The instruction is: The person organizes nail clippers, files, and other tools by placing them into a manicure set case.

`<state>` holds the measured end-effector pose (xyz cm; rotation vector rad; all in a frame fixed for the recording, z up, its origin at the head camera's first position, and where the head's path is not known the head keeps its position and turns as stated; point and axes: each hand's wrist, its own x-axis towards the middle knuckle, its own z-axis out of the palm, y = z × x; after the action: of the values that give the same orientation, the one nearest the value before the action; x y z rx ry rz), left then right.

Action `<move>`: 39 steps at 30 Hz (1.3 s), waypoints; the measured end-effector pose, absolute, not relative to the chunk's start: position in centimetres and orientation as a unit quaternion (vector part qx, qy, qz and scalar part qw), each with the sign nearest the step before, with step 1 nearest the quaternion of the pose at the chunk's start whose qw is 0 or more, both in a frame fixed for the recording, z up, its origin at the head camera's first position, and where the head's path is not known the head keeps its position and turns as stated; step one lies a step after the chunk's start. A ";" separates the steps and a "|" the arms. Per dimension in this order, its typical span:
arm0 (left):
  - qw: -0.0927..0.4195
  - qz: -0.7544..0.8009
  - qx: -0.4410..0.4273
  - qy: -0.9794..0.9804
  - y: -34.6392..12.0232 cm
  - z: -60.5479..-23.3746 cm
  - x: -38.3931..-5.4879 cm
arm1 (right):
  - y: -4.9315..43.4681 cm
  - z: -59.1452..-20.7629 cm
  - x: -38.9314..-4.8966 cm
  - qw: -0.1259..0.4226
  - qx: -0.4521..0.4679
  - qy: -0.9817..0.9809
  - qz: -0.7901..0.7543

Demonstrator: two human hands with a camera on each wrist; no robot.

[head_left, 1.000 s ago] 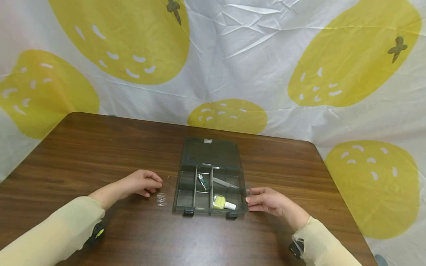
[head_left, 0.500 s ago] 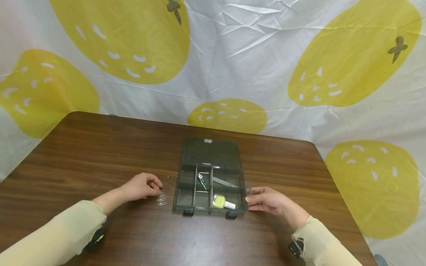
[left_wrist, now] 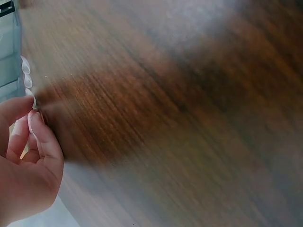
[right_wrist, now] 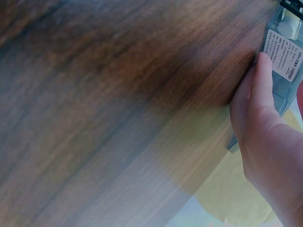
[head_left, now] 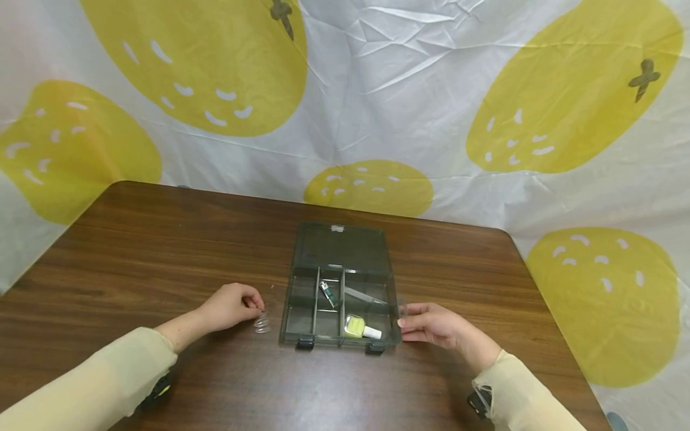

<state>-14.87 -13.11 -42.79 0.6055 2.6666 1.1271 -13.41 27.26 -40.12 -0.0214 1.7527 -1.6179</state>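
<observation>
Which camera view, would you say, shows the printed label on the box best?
The right wrist view: the label faces the camera, showing printed lines and a barcode. The head view shows the open box and the left wrist view part of it, neither with the label.

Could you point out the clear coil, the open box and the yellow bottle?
Clear coil [head_left: 262, 324], head view: middle of its loops.
Open box [head_left: 341, 249], head view: bare lid.
Yellow bottle [head_left: 356, 327], head view: body beside white cap.

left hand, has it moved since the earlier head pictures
Yes: in the head view, the left hand has shifted slightly down the picture, to the coil, judged against the box.
</observation>
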 end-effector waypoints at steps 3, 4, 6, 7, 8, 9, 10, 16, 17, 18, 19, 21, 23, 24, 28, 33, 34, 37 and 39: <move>0.089 0.378 0.206 0.898 -13.2 -42.8 -14.9 | 27.3 -40.2 -13.5 0.369 -0.009 0.683 -0.630; 0.089 0.379 0.206 0.898 -13.2 -42.8 -14.9 | 27.3 -40.2 -13.5 0.369 -0.008 0.682 -0.631; 0.093 0.383 0.206 0.896 -13.2 -42.8 -14.9 | 27.4 -40.2 -13.5 0.369 -0.005 0.682 -0.632; 0.096 0.387 0.206 0.894 -13.2 -42.7 -15.0 | 27.4 -40.2 -13.5 0.370 -0.006 0.681 -0.632; 0.101 0.392 0.202 0.892 -13.2 -42.7 -15.0 | 27.4 -40.2 -13.5 0.369 -0.004 0.681 -0.633; 0.105 0.395 0.200 0.890 -13.2 -42.6 -15.0 | 27.4 -40.2 -13.5 0.369 -0.003 0.680 -0.633; 0.111 0.400 0.196 0.889 -13.3 -42.6 -15.0 | 27.4 -40.3 -13.5 0.369 0.000 0.680 -0.634; 0.150 0.427 0.162 0.877 -13.4 -41.9 -15.3 | 27.4 -40.3 -13.5 0.371 -0.004 0.679 -0.634; 0.157 0.433 0.156 0.874 -13.4 -41.7 -15.4 | 27.4 -40.3 -13.5 0.371 -0.006 0.679 -0.634; 0.163 0.440 0.149 0.870 -13.4 -41.6 -15.5 | 27.4 -40.3 -13.5 0.371 -0.006 0.679 -0.634; 0.169 0.445 0.143 0.868 -13.3 -41.4 -15.6 | 27.4 -40.3 -13.5 0.370 -0.006 0.679 -0.634; 0.178 0.455 0.132 0.862 -13.3 -41.0 -15.8 | 27.4 -40.3 -13.5 0.369 -0.004 0.679 -0.634; 0.184 0.463 0.126 0.858 -13.2 -40.5 -16.0 | 27.4 -40.3 -13.5 0.369 -0.005 0.680 -0.633; 0.185 0.465 0.124 0.857 -13.1 -40.3 -16.1 | 27.4 -40.3 -13.5 0.369 -0.005 0.680 -0.633; 0.187 0.472 0.123 0.853 -12.8 -39.5 -16.2 | 27.5 -40.3 -13.5 0.368 -0.004 0.679 -0.635; 0.189 0.475 0.127 0.850 -12.4 -39.0 -16.3 | 27.5 -40.3 -13.5 0.370 -0.004 0.677 -0.637; 0.189 0.475 0.128 0.850 -12.3 -39.0 -16.4 | 27.5 -40.2 -13.5 0.370 -0.004 0.677 -0.636; 0.189 0.473 0.130 0.851 -12.1 -39.1 -16.5 | 27.5 -40.2 -13.5 0.369 -0.002 0.680 -0.634; 0.188 0.473 0.133 0.850 -11.8 -39.1 -16.6 | 27.5 -40.2 -13.5 0.368 -0.003 0.681 -0.633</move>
<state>-16.65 -11.84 -39.13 0.3736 2.3920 1.3303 -13.55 27.47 -40.23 -0.0071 1.7484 -1.6254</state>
